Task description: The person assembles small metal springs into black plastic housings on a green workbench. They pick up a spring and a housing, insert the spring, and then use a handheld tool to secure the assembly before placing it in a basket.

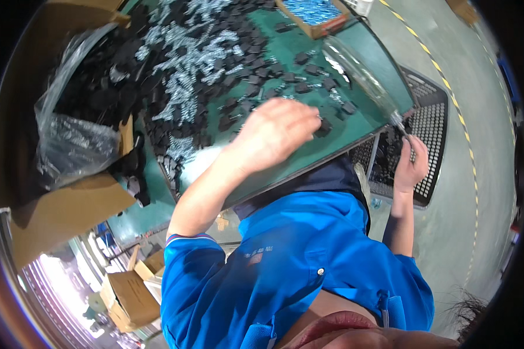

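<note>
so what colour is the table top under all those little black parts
Green, a dark teal shade, table top; the head view shows it best.

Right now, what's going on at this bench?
A person in a blue work shirt leans over a green table strewn with small black parts and shiny metal springs. The left hand reaches over the black parts near the table's edge. The right hand is off the table's corner, above a black perforated crate, pinching something small. A cardboard box lined with plastic sits at the left.
</note>
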Demonstrator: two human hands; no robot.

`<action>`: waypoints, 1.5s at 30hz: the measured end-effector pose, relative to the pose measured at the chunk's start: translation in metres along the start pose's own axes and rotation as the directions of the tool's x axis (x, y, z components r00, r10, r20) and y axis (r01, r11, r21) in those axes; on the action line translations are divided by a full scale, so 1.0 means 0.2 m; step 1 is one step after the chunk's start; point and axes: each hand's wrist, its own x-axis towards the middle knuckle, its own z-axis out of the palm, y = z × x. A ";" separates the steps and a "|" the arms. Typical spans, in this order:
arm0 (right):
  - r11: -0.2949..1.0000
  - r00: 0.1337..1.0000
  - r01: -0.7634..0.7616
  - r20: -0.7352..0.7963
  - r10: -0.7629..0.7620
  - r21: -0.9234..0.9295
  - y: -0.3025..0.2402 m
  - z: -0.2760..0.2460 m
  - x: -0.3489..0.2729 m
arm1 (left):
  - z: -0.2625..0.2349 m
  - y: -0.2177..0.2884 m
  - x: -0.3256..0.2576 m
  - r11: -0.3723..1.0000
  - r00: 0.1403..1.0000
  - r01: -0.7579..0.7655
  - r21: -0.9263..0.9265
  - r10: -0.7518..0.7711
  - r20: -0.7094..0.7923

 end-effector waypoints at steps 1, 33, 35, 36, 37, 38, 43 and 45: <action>0.999 0.999 0.031 0.011 -0.031 -0.024 0.01 0.00 0.00 | 0.00 0.03 -0.05 1.000 1.000 -0.017 0.001 0.017 0.000; 0.759 0.704 0.523 0.305 -0.641 0.388 -0.75 0.42 0.14 | -1.59 -0.31 -1.86 -0.351 -0.097 0.741 0.573 -0.899 -0.427; 0.760 0.701 0.519 0.313 -0.641 0.392 -0.75 0.42 0.15 | -1.55 -0.31 -1.78 -0.313 -0.089 0.727 0.612 -0.926 -0.367; 0.759 0.701 0.518 0.313 -0.641 0.395 -0.75 0.43 0.15 | -1.55 -0.32 -1.69 -0.379 -0.132 0.753 0.538 -0.888 -0.441; 0.755 0.699 0.520 0.309 -0.645 0.400 -0.75 0.43 0.15 | -1.57 -0.36 -1.70 -0.383 -0.097 0.759 0.527 -0.866 -0.490; 0.758 0.699 0.514 0.317 -0.641 0.401 -0.75 0.43 0.15 | -1.62 -0.46 -1.74 -0.384 -0.060 0.765 0.517 -0.842 -0.537; 0.786 0.703 0.487 0.364 -0.612 0.381 -0.71 0.45 0.12 | -1.63 -1.04 -1.79 -0.117 0.230 0.919 0.376 -0.616 -0.754; 0.812 0.722 0.468 0.380 -0.579 0.348 -0.72 0.44 0.12 | -1.62 -1.17 -1.65 -0.261 0.081 0.896 0.358 -0.697 -0.712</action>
